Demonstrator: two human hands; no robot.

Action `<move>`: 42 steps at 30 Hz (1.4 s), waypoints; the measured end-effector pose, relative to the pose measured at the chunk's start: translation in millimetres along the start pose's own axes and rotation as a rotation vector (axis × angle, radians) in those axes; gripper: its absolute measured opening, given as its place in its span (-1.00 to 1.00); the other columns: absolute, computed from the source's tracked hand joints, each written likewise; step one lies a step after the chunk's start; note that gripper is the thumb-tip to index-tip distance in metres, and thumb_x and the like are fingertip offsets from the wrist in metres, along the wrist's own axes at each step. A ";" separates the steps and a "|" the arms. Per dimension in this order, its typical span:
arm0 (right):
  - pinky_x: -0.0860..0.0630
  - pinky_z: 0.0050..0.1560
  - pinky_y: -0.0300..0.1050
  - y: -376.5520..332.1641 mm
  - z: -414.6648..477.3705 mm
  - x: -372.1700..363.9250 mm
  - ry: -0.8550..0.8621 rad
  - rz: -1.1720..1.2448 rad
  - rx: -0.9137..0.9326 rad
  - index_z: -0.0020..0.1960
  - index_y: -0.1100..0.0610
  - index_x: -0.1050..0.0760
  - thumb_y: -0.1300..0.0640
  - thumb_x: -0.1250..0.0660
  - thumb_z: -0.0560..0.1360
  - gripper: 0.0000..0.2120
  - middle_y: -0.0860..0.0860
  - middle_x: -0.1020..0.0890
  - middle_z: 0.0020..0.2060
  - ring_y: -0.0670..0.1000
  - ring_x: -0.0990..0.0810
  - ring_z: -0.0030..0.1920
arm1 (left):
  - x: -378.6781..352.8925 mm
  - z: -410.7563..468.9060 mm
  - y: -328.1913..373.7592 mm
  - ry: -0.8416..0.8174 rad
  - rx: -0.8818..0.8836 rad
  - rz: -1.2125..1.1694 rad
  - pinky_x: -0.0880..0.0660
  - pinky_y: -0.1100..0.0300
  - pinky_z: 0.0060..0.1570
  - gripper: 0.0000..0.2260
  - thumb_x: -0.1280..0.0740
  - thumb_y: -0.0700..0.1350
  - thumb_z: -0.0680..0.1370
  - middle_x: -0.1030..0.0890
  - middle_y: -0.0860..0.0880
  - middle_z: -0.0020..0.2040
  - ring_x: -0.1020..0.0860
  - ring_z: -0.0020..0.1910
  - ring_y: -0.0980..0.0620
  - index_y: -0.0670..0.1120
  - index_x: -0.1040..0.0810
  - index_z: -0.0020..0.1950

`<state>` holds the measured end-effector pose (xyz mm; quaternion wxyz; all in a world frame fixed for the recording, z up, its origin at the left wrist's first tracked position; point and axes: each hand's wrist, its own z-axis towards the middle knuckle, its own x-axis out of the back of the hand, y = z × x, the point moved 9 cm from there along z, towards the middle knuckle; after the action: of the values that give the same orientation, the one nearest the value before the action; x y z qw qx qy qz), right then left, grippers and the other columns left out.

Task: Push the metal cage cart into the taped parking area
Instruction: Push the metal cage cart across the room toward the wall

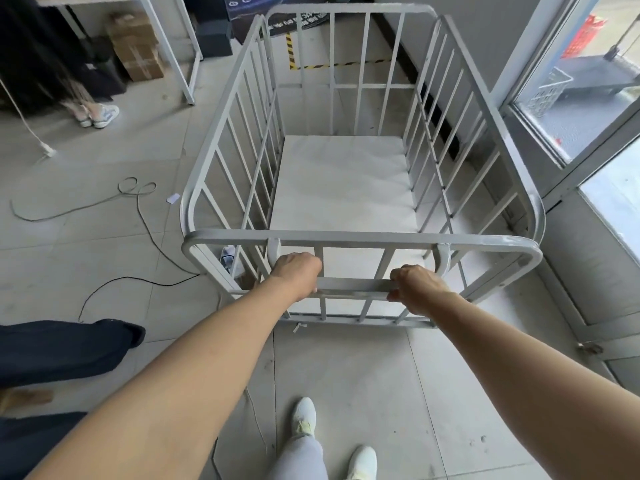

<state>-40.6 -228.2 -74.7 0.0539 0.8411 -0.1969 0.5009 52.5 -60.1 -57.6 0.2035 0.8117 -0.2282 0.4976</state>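
Note:
The grey metal cage cart stands right in front of me on the tiled floor, its barred sides open at the top and its pale deck empty. My left hand grips the left end of the horizontal handle bar on the near side. My right hand grips the same bar further right. Beyond the cart's far end, yellow-and-black floor tape marks a corner on the floor next to the wall.
Cables trail over the floor at the cart's left, one reaching under its near corner. A person's feet stand far left by a white table leg and cardboard boxes. A wall and window frame run along the right.

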 end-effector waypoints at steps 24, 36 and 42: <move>-0.33 -0.14 -0.21 -21.9 57.8 29.7 0.078 0.066 -0.067 0.01 0.09 -0.59 0.25 -0.32 0.53 -0.88 -0.17 -0.33 -0.47 0.09 -0.58 0.09 | 28.4 57.2 -54.3 0.020 0.056 -0.024 -0.47 0.11 0.08 -0.87 -0.43 -0.16 0.50 -0.69 -0.05 0.01 -0.59 0.10 -0.11 -0.15 -0.68 0.02; -0.34 -0.15 -0.20 -29.0 111.8 59.3 0.104 0.159 -0.146 -0.07 0.10 -0.63 0.26 -0.33 0.49 -0.87 -0.10 -0.39 -0.47 0.12 -0.57 -0.08 | 58.7 110.3 -81.5 0.066 0.018 -0.077 -0.46 0.17 0.03 -0.90 -0.40 -0.19 0.50 -0.72 0.00 -0.03 -0.60 0.08 -0.07 -0.11 -0.70 -0.04; -0.32 -0.15 -0.20 -14.3 135.6 75.6 0.090 0.167 -0.148 -0.05 0.12 -0.61 0.27 -0.32 0.50 -0.87 -0.13 -0.38 -0.49 0.06 -0.43 -0.17 | 70.7 139.5 -73.2 0.034 0.011 -0.094 -0.44 0.16 0.02 -0.89 -0.46 -0.12 0.46 -0.71 -0.01 0.00 -0.60 0.07 -0.07 -0.09 -0.70 -0.05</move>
<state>108.1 -275.2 -74.6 0.0828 0.7921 -0.3001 0.5251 222.5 -90.2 -60.4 0.2262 0.8141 -0.1836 0.5024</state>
